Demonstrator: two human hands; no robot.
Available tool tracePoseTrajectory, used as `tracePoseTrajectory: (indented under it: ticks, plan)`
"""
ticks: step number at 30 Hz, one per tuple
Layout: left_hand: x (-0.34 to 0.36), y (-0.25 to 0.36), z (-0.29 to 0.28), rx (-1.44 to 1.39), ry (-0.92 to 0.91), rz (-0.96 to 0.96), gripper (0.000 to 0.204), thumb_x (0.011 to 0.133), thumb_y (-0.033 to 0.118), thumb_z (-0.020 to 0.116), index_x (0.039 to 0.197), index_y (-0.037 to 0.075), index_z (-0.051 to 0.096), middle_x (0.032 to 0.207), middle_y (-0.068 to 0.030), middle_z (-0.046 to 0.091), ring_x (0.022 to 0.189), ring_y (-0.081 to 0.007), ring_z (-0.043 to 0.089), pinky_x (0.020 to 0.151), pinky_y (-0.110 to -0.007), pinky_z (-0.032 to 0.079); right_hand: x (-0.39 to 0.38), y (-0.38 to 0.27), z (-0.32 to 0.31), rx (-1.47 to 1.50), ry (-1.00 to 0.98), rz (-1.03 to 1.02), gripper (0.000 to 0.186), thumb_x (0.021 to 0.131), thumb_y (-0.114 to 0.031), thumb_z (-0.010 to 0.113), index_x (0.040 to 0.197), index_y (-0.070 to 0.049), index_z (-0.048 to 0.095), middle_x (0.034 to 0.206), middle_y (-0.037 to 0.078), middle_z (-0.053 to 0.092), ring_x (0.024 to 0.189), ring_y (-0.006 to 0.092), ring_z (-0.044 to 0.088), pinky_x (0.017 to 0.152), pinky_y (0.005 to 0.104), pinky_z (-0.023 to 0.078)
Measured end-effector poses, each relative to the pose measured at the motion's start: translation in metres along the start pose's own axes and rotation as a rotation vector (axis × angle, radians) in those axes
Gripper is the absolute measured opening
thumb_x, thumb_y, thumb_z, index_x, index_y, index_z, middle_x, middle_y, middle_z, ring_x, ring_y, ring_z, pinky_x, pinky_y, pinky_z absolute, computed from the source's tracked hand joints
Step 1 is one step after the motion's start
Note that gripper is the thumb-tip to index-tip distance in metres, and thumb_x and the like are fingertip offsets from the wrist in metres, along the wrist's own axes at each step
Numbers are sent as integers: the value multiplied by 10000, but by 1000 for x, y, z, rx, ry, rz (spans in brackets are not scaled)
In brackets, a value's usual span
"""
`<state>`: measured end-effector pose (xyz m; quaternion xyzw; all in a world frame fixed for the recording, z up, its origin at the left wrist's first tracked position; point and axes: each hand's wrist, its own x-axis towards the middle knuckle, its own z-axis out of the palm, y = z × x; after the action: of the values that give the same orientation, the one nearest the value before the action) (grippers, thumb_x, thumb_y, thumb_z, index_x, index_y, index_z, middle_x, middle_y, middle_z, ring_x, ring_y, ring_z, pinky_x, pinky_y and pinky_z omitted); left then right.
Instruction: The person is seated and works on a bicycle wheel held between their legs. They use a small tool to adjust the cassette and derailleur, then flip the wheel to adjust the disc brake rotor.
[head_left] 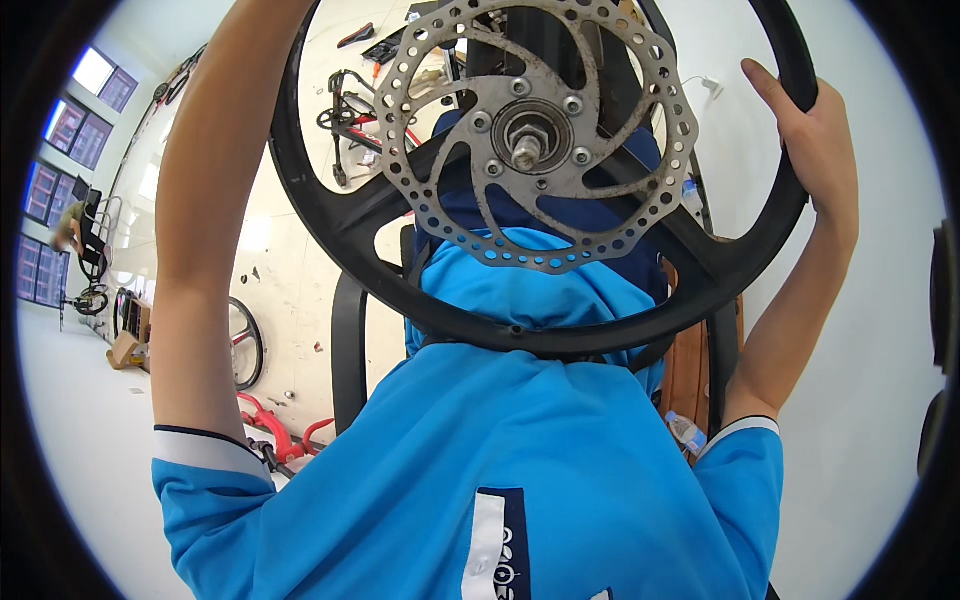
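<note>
A black bicycle wheel with broad spokes point(700, 262) is held up close in front of my chest. Its silver disc brake rotor point(455, 225), full of drilled holes, faces me. At its middle the axle end with a nut point(527, 148) sticks out, ringed by several bolts. My right hand point(825, 150) is closed round the rim at the right, with the thumb pointing up along the inner side. On the left my bare forearm runs up beside the rim; the left hand itself lies beyond the upper edge.
Bicycle parts point(350, 125) lie on the pale floor to the left, along with a loose wheel point(246, 345) and a red frame point(275, 428). A plastic bottle point(686, 432) is by my right side. A white wall point(850, 400) stands right. Another person point(72, 232) is far left.
</note>
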<state>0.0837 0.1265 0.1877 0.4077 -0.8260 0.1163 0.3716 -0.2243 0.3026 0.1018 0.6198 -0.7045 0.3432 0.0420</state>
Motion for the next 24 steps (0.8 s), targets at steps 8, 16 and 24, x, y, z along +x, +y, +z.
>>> tracePoseTrajectory:
  ticks: [8, 16, 24]
  plan:
    - [6, 11, 6, -43, -48, 33, 864, 882, 791, 461, 458, 41, 519, 396, -14, 398, 353, -137, 376, 377, -347, 313, -12, 5, -22, 207, -75, 38, 592, 824, -662, 650, 782, -71, 646, 577, 6, 513, 525, 112, 553, 537, 219, 404]
    - [-3, 31, -7, -144, -142, -35, 813, 903, 736, 506, 550, 16, 640, 434, -28, 474, 378, -149, 396, 389, -352, 322, -39, -13, -64, 132, 327, -80, 375, 1024, -326, 468, 1078, -29, 690, 720, -15, 488, 567, 55, 339, 505, 222, 269]
    - [-4, 46, -6, -57, -267, -17, 897, 907, 748, 458, 568, -67, 623, 513, -204, 569, 481, -318, 582, 530, -446, 488, -75, -86, -34, 168, -88, -635, 264, 761, 52, 730, 1006, -46, 743, 730, 99, 611, 603, 211, 605, 523, 290, 451]
